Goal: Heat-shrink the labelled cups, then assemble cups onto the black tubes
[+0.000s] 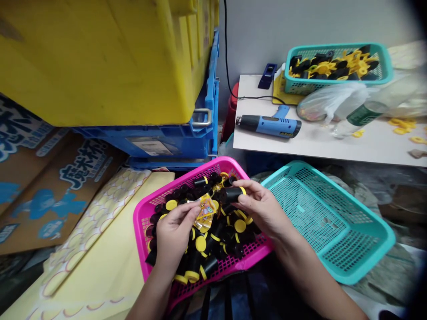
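My right hand (263,208) grips a black cylinder with a yellow end (232,194), my left hand (175,235) pinches a small orange packet (206,211), and many more cylinders (209,266) lie heaped in the pink plastic basket (142,222) below.

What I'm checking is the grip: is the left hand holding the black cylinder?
No, the right hand pinches the black cylinder, while the left hand holds a small yellow-orange packet.
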A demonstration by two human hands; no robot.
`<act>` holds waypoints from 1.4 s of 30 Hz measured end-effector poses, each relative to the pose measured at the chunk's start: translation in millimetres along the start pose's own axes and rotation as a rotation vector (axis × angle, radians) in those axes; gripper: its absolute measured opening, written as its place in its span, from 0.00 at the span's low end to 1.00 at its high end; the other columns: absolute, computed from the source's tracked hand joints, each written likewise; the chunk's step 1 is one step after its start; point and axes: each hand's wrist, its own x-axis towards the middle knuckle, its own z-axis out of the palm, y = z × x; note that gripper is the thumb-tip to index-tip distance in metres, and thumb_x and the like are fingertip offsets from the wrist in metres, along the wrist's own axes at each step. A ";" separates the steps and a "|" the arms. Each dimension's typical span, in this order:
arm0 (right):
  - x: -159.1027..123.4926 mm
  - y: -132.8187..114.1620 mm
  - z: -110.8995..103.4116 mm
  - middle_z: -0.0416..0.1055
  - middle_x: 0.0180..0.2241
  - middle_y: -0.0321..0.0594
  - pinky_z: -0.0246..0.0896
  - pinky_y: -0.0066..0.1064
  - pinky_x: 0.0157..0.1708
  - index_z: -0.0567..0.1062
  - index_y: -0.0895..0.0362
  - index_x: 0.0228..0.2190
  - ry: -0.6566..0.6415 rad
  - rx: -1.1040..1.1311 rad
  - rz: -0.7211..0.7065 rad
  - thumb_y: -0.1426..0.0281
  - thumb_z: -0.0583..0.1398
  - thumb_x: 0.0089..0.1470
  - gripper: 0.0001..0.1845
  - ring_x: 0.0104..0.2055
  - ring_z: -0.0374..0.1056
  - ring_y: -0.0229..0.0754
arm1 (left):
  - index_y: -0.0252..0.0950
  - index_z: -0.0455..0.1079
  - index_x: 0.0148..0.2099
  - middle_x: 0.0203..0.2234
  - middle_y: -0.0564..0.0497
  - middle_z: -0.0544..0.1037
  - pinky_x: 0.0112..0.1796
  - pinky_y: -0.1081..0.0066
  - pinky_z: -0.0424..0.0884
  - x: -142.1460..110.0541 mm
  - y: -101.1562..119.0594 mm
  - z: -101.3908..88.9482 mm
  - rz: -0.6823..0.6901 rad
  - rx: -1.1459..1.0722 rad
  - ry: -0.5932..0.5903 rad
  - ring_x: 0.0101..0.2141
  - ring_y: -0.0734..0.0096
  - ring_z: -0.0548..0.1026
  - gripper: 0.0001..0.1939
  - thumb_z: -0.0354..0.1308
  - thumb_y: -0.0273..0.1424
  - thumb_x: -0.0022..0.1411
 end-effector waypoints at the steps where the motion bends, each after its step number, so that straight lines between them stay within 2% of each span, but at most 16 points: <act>1: 1.0 0.8 0.0 0.73 0.36 0.37 0.66 0.26 0.38 0.76 0.54 0.41 -0.011 -0.015 -0.003 0.62 0.72 0.42 0.23 0.34 0.69 0.33 | 0.38 0.81 0.34 0.32 0.50 0.84 0.40 0.69 0.80 -0.4 0.2 1.1 -0.001 -0.027 -0.002 0.35 0.63 0.83 0.06 0.66 0.34 0.53; 5: 2.9 5.5 2.4 0.72 0.32 0.37 0.64 0.24 0.34 0.77 0.57 0.38 -0.058 -0.115 -0.018 0.59 0.72 0.41 0.23 0.32 0.68 0.33 | 0.38 0.80 0.33 0.37 0.49 0.84 0.45 0.67 0.78 -1.8 4.5 4.5 0.004 -0.129 -0.021 0.40 0.62 0.82 0.04 0.65 0.32 0.55; 10: 2.7 2.1 2.3 0.71 0.28 0.36 0.61 0.24 0.31 0.76 0.59 0.34 -0.084 -0.198 0.010 0.58 0.71 0.41 0.22 0.30 0.66 0.32 | 0.38 0.80 0.34 0.37 0.49 0.84 0.45 0.67 0.78 -2.1 6.0 2.7 0.016 -0.127 -0.027 0.39 0.63 0.82 0.04 0.65 0.32 0.57; 15: 2.1 4.4 4.8 0.70 0.29 0.36 0.61 0.24 0.31 0.76 0.59 0.36 -0.107 -0.253 0.049 0.58 0.71 0.41 0.23 0.30 0.65 0.32 | 0.40 0.80 0.34 0.35 0.51 0.84 0.42 0.71 0.79 -1.3 8.0 0.9 0.019 -0.117 -0.194 0.37 0.66 0.82 0.03 0.65 0.30 0.57; 20: -3.1 15.7 13.4 0.71 0.34 0.37 0.63 0.25 0.32 0.74 0.57 0.41 -0.134 -0.243 -0.001 0.61 0.72 0.42 0.25 0.30 0.66 0.32 | 0.40 0.79 0.42 0.38 0.49 0.84 0.36 0.74 0.79 -1.0 15.3 -1.0 -0.072 -0.200 -0.347 0.35 0.68 0.82 0.11 0.67 0.29 0.54; 22: -5.6 19.4 15.3 0.71 0.36 0.38 0.64 0.26 0.35 0.75 0.56 0.40 -0.169 -0.247 -0.065 0.61 0.72 0.43 0.23 0.33 0.67 0.34 | 0.39 0.80 0.40 0.39 0.48 0.83 0.39 0.73 0.78 -1.9 15.7 -0.7 -0.066 -0.217 -0.349 0.38 0.66 0.81 0.12 0.69 0.27 0.50; 24: -8.1 22.4 16.6 0.71 0.41 0.41 0.65 0.28 0.42 0.75 0.56 0.39 -0.184 -0.202 -0.124 0.57 0.69 0.49 0.20 0.40 0.68 0.37 | 0.39 0.80 0.36 0.37 0.48 0.83 0.42 0.72 0.77 -3.5 14.5 1.3 -0.044 -0.222 -0.316 0.40 0.64 0.80 0.12 0.71 0.25 0.46; 25: -9.4 24.0 17.6 0.70 0.44 0.41 0.64 0.29 0.45 0.75 0.55 0.41 -0.187 -0.144 -0.110 0.55 0.66 0.52 0.19 0.44 0.67 0.38 | 0.38 0.80 0.35 0.36 0.48 0.83 0.43 0.71 0.77 -4.6 13.7 2.9 -0.046 -0.224 -0.311 0.41 0.64 0.80 0.12 0.71 0.25 0.45; 27: -12.2 27.6 20.6 0.69 0.47 0.42 0.63 0.29 0.47 0.74 0.53 0.46 -0.222 0.014 0.022 0.53 0.62 0.57 0.21 0.47 0.67 0.38 | 0.38 0.80 0.35 0.35 0.48 0.83 0.44 0.69 0.77 -7.2 12.8 6.6 -0.081 -0.247 -0.331 0.41 0.63 0.80 0.11 0.71 0.26 0.45; 29: -14.8 32.3 25.0 0.70 0.46 0.42 0.64 0.28 0.46 0.72 0.53 0.50 -0.269 0.165 0.166 0.51 0.61 0.57 0.25 0.46 0.67 0.38 | 0.38 0.80 0.36 0.35 0.47 0.83 0.44 0.67 0.77 -9.8 13.1 10.1 -0.122 -0.278 -0.348 0.40 0.62 0.80 0.12 0.71 0.26 0.45; 31: -16.3 37.5 29.0 0.70 0.45 0.44 0.64 0.28 0.45 0.73 0.55 0.48 -0.276 0.232 0.197 0.49 0.63 0.55 0.28 0.45 0.68 0.38 | 0.37 0.80 0.35 0.35 0.47 0.83 0.44 0.66 0.77 -11.9 13.9 12.7 -0.140 -0.295 -0.342 0.40 0.61 0.80 0.12 0.71 0.27 0.44; 34: -15.3 45.1 31.2 0.71 0.45 0.44 0.63 0.28 0.47 0.74 0.56 0.46 -0.224 0.207 0.112 0.48 0.64 0.52 0.28 0.46 0.68 0.38 | 0.37 0.80 0.35 0.34 0.48 0.83 0.43 0.67 0.77 -13.8 13.1 14.5 -0.169 -0.295 -0.332 0.39 0.62 0.80 0.13 0.72 0.27 0.43; 39: -11.0 54.0 26.9 0.71 0.46 0.42 0.60 0.29 0.51 0.75 0.56 0.45 -0.205 0.047 -0.034 0.51 0.61 0.58 0.23 0.48 0.67 0.39 | 0.37 0.79 0.36 0.35 0.48 0.83 0.44 0.68 0.76 -15.8 6.4 15.9 -0.160 -0.286 -0.305 0.40 0.63 0.80 0.13 0.71 0.27 0.44; 42: -12.6 54.6 24.8 0.71 0.45 0.42 0.61 0.29 0.49 0.74 0.57 0.45 -0.206 0.042 -0.008 0.50 0.61 0.57 0.25 0.46 0.68 0.39 | 0.37 0.79 0.36 0.35 0.48 0.82 0.44 0.69 0.75 -16.7 5.8 17.6 -0.147 -0.270 -0.316 0.40 0.64 0.79 0.12 0.71 0.28 0.45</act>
